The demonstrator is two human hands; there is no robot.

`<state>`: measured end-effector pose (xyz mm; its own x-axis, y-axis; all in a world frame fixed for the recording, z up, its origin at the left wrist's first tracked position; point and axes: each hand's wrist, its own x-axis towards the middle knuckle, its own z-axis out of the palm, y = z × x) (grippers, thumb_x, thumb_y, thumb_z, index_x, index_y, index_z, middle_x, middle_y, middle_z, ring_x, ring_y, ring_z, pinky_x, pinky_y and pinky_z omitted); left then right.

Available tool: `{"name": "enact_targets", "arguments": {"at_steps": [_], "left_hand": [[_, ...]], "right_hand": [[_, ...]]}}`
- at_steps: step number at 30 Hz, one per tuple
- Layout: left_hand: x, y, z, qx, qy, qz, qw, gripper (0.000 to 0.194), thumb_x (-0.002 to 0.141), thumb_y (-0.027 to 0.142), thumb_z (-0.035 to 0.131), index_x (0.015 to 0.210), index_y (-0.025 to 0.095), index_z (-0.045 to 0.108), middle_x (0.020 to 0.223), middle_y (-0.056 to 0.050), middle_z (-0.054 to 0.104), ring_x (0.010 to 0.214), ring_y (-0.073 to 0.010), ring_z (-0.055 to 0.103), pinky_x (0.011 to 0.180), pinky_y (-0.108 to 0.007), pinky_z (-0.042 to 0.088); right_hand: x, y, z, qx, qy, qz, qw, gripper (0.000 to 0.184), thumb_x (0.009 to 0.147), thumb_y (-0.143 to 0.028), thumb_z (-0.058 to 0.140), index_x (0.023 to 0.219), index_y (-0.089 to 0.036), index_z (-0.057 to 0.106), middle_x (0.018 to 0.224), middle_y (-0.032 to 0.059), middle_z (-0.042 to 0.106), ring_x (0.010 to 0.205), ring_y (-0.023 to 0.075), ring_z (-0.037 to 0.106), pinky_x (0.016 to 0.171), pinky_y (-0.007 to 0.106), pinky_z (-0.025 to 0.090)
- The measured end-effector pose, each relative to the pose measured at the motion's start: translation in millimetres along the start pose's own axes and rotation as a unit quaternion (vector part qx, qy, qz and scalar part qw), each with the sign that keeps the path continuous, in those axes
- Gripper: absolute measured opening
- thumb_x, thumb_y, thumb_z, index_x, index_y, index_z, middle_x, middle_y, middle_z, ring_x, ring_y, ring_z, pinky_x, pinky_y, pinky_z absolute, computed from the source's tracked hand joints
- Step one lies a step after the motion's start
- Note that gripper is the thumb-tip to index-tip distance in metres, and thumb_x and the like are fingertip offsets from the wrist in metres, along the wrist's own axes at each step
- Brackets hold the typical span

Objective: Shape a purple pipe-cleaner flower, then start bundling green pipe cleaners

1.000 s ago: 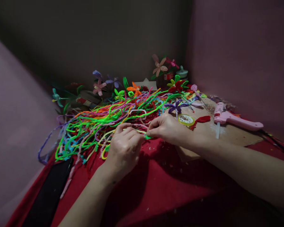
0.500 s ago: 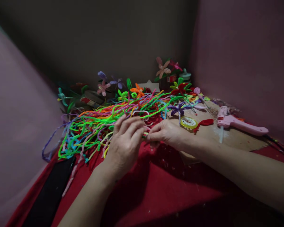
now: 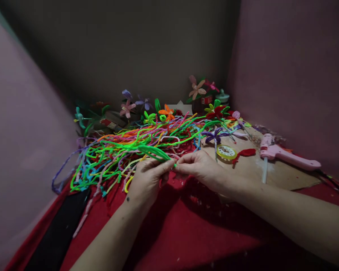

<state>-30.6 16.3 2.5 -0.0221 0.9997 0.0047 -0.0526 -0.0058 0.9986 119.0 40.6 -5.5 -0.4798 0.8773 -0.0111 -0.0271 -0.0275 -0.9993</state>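
A green pipe cleaner (image 3: 155, 151), bent into a long narrow loop like a leaf, points up and left from between my hands. My left hand (image 3: 149, 175) pinches it near its lower end, thumb on top. At that same end, the fingertips of my right hand (image 3: 196, 165) are pressed together on the tip. Just behind the hands spreads a tangled heap of pipe cleaners (image 3: 110, 150) in green, orange, pink, blue and other colours. A pale pink bent loop (image 3: 171, 139) lies on the heap near my fingers.
A pink glue gun (image 3: 288, 154) rests on a cardboard sheet (image 3: 288, 178) at right, beside a yellow-rimmed disc (image 3: 226, 152), a red looped piece (image 3: 246, 152) and a purple flower (image 3: 214, 134). Several pipe-cleaner flowers (image 3: 197, 89) stand at the back. A black flat object (image 3: 59, 229) lies at left.
My left hand has turned over from back-up to thumb-up, bringing the green loop into sight. My right hand stays at its end. The view has shifted slightly.
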Motion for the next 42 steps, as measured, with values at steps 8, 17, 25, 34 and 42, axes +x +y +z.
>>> {"name": "enact_targets", "arguments": {"at_steps": [8,17,25,34,42], "left_hand": [[0.0,-5.0,0.0,0.013,-0.008,0.064,0.998,0.008,0.067,0.02,0.071,0.064,0.014,0.066,0.06,0.001,0.058,0.056,-0.0089,0.048,0.055,-0.022,0.038],[-1.7,-0.4,3.9,0.009,-0.021,-0.009,1.0,0.018,0.068,0.027,0.071,0.063,0.014,0.06,0.046,0.006,0.042,0.04,-0.0042,0.031,0.039,-0.02,0.022],[0.7,1.6,1.7,-0.055,-0.023,-0.014,0.998,0.019,0.069,0.026,0.07,0.065,0.016,0.055,0.043,0.009,0.038,0.036,-0.0028,0.027,0.036,-0.017,0.021],[1.2,4.5,-3.3,0.052,-0.038,-0.001,0.998,0.021,0.071,0.029,0.067,0.065,0.017,0.051,0.046,0.007,0.046,0.034,-0.005,0.037,0.034,-0.019,0.028],[6.1,7.7,-8.0,0.137,0.069,0.047,0.987,0.019,0.073,0.029,0.063,0.062,0.018,0.053,0.044,0.008,0.045,0.033,-0.0048,0.035,0.035,-0.018,0.027]], "right_hand": [[-1.2,-0.4,0.7,0.06,-0.008,0.019,0.998,0.016,0.066,-0.027,0.062,0.061,-0.012,0.063,0.05,0.001,0.061,0.044,0.0094,0.052,0.053,0.025,0.044],[-1.7,-1.9,1.7,0.051,-0.055,0.056,0.996,0.014,0.067,-0.025,0.059,0.065,-0.012,0.06,0.055,0.0034,0.063,0.047,0.0105,0.054,0.053,0.026,0.045],[-3.3,-1.6,3.7,0.05,-0.032,0.055,0.997,0.016,0.068,-0.025,0.059,0.058,-0.013,0.056,0.047,0.0011,0.059,0.04,0.0096,0.05,0.047,0.024,0.042],[-1.7,0.1,4.5,0.079,-0.086,0.068,0.991,0.018,0.073,-0.03,0.059,0.067,-0.013,0.057,0.053,0.0025,0.063,0.042,0.0091,0.053,0.05,0.023,0.045],[-1.6,0.3,9.2,0.051,-0.037,0.076,0.995,0.018,0.073,-0.017,0.055,0.055,-0.014,0.053,0.04,-0.0011,0.057,0.031,0.0075,0.047,0.037,0.019,0.04]]}}
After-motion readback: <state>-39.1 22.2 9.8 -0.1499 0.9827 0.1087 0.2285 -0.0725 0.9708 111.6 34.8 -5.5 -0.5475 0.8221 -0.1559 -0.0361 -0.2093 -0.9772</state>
